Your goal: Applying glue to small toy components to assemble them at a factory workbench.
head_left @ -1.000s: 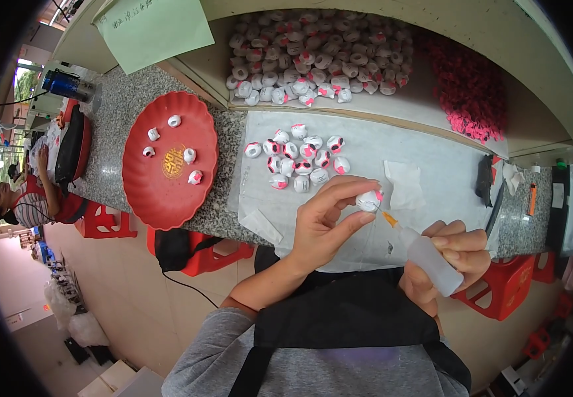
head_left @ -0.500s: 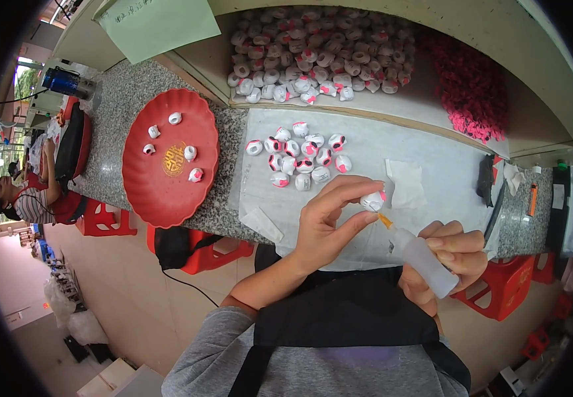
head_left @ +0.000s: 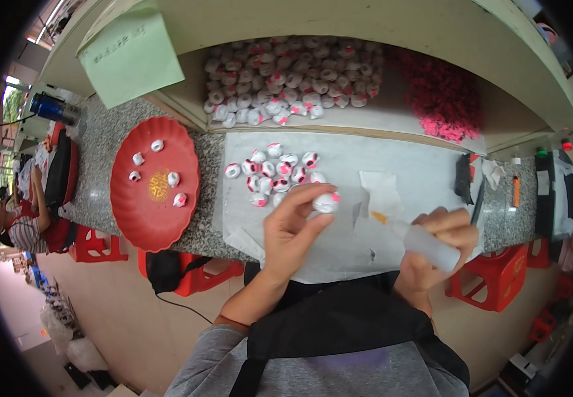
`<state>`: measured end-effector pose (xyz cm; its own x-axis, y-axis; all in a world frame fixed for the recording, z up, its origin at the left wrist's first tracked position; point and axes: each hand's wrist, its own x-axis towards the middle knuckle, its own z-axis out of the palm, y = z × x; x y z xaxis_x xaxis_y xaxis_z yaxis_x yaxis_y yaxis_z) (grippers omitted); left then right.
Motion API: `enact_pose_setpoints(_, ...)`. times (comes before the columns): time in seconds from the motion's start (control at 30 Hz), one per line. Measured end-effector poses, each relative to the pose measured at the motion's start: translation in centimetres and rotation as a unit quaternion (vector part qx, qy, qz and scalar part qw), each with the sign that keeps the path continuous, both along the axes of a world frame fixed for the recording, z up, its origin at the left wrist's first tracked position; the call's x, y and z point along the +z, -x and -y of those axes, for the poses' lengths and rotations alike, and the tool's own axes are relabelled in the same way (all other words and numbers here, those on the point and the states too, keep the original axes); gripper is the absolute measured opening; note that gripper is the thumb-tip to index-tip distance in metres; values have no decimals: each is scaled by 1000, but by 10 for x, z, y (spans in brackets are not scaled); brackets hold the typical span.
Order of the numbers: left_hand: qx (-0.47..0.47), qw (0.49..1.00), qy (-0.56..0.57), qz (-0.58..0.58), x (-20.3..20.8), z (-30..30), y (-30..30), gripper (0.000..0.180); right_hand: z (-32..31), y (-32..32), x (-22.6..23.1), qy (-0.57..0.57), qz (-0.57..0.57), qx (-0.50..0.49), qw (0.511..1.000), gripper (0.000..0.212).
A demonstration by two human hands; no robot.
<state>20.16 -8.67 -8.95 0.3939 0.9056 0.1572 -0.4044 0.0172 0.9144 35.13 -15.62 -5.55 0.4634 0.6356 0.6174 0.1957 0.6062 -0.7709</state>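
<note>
Between the thumb and fingertips of my left hand (head_left: 291,228) is a small white rounded piece (head_left: 327,203) with a pink spot. My right hand (head_left: 455,228) is wrapped round a frosted squeeze bottle (head_left: 428,248). Its thin amber tip (head_left: 379,217) points toward the piece, with a gap between them. Just beyond my left hand, several like pieces (head_left: 267,169), white with pink and dark markings, lie grouped on the white sheet (head_left: 326,251). A crumpled white tissue (head_left: 380,187) rests on the sheet beyond the bottle tip.
A red scalloped plate (head_left: 127,198) with several white pieces stands at the left. Under the shelf are a heap of white pieces (head_left: 286,73) and a pile of pink bits (head_left: 448,109). An orange cutter-like tool (head_left: 516,191) lies at the right. A person (head_left: 22,221) sits far left.
My left hand has moved left with the white piece, away from the bottle tip that was at it. The right hand still holds the bottle. The whole view has shifted slightly.
</note>
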Motion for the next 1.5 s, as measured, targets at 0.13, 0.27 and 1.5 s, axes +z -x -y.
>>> enact_pose_setpoints(0.13, 60, 997, 17, 44, 2, -10, 12, 36, -13, -40, -5, 123, -34, 0, 992, 30)
enact_pose_setpoints(0.27, 66, 996, 25, 62, 3, -12, 13, 36, -50, -92, -14, 266, 44, 29, 963, 27)
enact_pose_setpoints(1.5, -53, 995, 23, 79, 4, 7, 10, 33, -22, 15, -21, 293, -165, 105, 936, 9)
